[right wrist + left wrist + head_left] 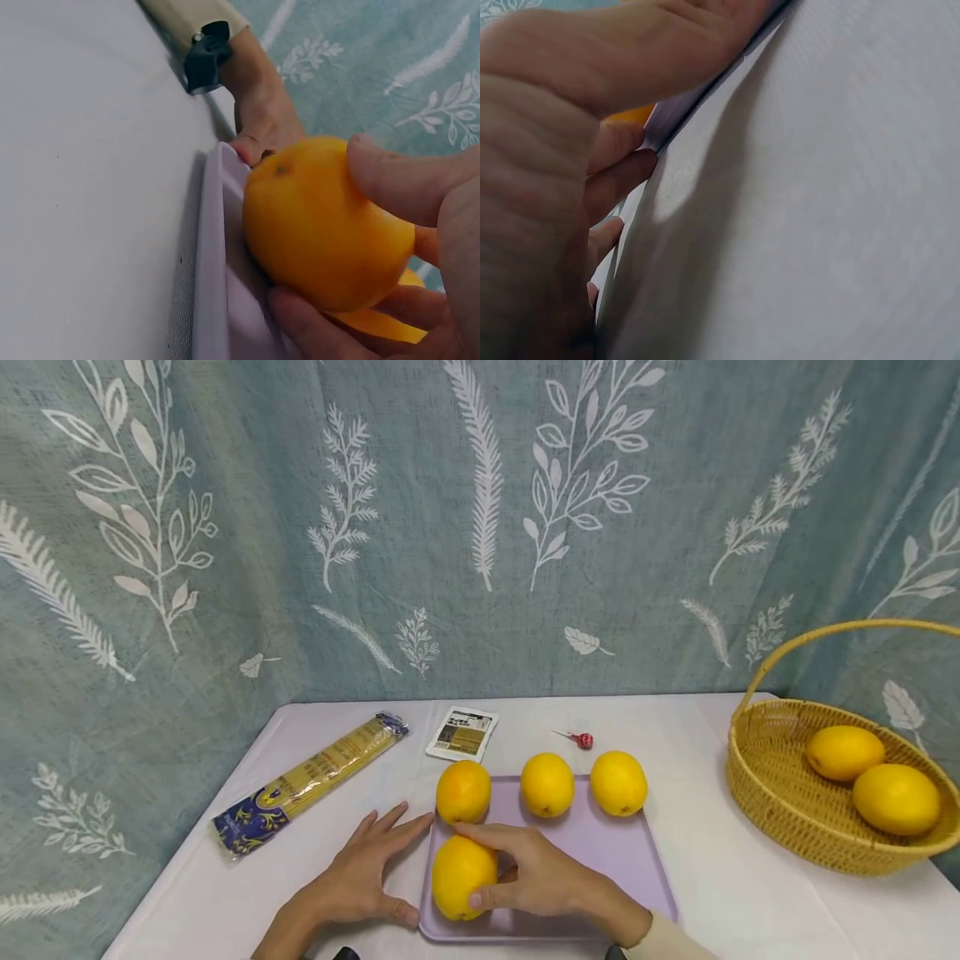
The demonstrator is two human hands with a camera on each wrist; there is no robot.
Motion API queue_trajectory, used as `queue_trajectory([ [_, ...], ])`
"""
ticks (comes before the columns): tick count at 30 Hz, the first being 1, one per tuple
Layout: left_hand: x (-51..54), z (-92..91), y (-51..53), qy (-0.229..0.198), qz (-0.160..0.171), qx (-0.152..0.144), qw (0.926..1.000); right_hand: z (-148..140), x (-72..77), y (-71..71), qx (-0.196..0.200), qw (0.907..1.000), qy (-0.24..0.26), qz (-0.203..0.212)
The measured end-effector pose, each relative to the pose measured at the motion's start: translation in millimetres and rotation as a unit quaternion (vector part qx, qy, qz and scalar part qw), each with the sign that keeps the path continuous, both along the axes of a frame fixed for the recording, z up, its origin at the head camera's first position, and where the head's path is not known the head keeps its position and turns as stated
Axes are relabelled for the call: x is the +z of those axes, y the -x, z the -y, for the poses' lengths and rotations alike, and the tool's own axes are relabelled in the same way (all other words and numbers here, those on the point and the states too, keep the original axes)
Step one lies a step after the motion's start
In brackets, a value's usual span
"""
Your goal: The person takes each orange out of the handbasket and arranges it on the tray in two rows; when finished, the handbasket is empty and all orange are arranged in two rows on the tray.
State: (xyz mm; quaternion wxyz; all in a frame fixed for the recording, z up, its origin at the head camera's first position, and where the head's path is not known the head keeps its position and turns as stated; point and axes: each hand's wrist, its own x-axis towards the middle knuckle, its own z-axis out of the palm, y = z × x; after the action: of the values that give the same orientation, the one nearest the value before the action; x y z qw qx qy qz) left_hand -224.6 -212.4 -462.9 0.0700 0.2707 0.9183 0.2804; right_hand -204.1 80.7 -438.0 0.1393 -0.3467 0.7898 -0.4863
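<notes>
Nearest the camera at the left, the left hand [352, 877] has its fingers spread and grips nothing, thumb and forefinger at the left rim of the lilac tray [600, 843]; the left wrist view catches only a sliver of fruit past that edge. Just right of it, at the tray's near left corner, is the gripped orange [459, 881], nearly round with no clear long axis. It lies between the two hands, to the left of the fingers that hold it. Those belong to the right hand [540, 872], curled round it with thumb on the near side and forefinger on the far side; whether that fingertip touches the far-left orange [462, 789] I cannot tell. Its other fingers are mostly hidden in the head view, and whether the fruit rests on the tray floor is unclear. Farthest right, the basket [795, 831] is cut off by the frame.
</notes>
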Motion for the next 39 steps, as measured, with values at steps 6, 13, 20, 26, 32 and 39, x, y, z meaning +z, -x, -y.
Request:
queue_trajectory([
  [6,0.4,-1.3,0.9,0.008,-0.002,0.005,1.0000,4.0,-3.5,0.6,0.049,0.9981,0.028,0.025],
  [13,-1.9,-1.3,2.1,0.006,-0.011,-0.001,0.9999,6.7,-8.2,-0.6,0.053,0.9978,-0.026,-0.031],
  [20,-3.0,-0.2,1.0,0.008,-0.008,-0.004,0.9999,3.1,-1.9,-1.1,0.036,0.9988,-0.030,-0.015],
  [26,-0.6,-0.3,2.1,0.010,-0.017,-0.009,0.9998,-4.9,9.6,-0.2,0.001,0.9992,-0.034,0.022],
  [32,2.4,0.4,3.1,0.016,-0.008,-0.007,0.9998,-19.4,28.5,6.3,-0.021,0.9993,-0.030,0.004],
  [39,1.6,0.3,1.7,0.015,0.007,-0.012,0.9998,-60.8,53.9,16.3,-0.063,0.9946,-0.059,-0.058],
])
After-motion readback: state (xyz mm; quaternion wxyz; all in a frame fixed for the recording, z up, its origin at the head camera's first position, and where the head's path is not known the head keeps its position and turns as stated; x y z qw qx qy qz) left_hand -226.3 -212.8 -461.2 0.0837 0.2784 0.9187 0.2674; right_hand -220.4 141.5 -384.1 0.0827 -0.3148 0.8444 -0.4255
